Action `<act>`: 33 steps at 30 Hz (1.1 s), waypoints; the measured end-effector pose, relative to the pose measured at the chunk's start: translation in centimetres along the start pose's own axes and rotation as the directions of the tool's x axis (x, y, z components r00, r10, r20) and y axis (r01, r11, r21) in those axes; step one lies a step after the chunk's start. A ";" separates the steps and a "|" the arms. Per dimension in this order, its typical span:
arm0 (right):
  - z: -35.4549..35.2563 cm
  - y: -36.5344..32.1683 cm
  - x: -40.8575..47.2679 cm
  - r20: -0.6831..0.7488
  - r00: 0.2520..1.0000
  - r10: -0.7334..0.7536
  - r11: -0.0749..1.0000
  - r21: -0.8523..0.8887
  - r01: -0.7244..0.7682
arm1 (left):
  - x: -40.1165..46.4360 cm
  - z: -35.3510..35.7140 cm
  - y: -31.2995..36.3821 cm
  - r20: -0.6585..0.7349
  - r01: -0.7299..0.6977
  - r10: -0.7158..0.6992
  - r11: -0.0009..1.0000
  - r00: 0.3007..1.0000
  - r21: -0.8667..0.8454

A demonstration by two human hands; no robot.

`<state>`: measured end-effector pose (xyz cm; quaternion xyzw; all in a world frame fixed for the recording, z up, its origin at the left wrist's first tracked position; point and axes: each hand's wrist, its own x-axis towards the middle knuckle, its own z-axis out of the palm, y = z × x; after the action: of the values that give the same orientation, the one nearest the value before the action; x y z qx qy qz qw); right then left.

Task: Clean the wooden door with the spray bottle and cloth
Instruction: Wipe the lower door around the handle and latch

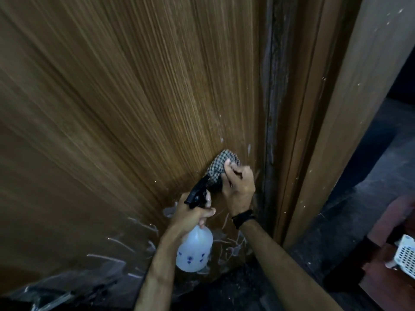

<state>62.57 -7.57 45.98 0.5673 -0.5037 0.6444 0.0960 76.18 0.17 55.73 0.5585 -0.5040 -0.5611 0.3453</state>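
Wooden door (125, 104), right hand (239, 187) fingers clutching checked cloth (221, 163) against it, left hand (190, 217) gripping spray bottle (194, 250).

The wooden door (134, 108) was a warm mid-brown with fine, close vertical grain lines, lighter and darker streaks alternating. Low on it, near the floor, were whitish scratches and smears. The door frame (350, 108) on the right was a plainer tan-brown flecked with small white specks, and the strip between door and frame was dark and mottled. The cloth (221, 163) bore a small black-and-white check. The spray bottle (194, 250) had a translucent white body with tiny blue-purple marks and a black trigger head. A black band (243, 217) circled the right wrist. At the far right sat a white latticed basket (405, 252) on reddish-brown wood.
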 end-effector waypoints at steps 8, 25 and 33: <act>-1.0 -0.6 3.5 -0.109 0.962 0.249 0.963 0.130 -0.234 | -0.3 0.1 -0.2 0.011 -0.035 0.035 0.999 0.999 -0.007; -2.7 2.2 -1.2 0.043 0.924 0.379 0.918 0.106 -0.382 | 0.5 1.3 -1.1 0.027 -0.001 0.000 0.999 1.000 0.043; -5.4 3.1 0.9 -0.082 0.912 0.401 0.916 0.029 -0.400 | 1.3 4.3 -1.8 0.018 0.050 -0.052 0.994 0.999 0.096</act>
<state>56.68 -5.39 45.89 0.4242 -0.6009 0.6772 -0.0197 72.14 0.12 53.13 0.5812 -0.5194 -0.5506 0.2988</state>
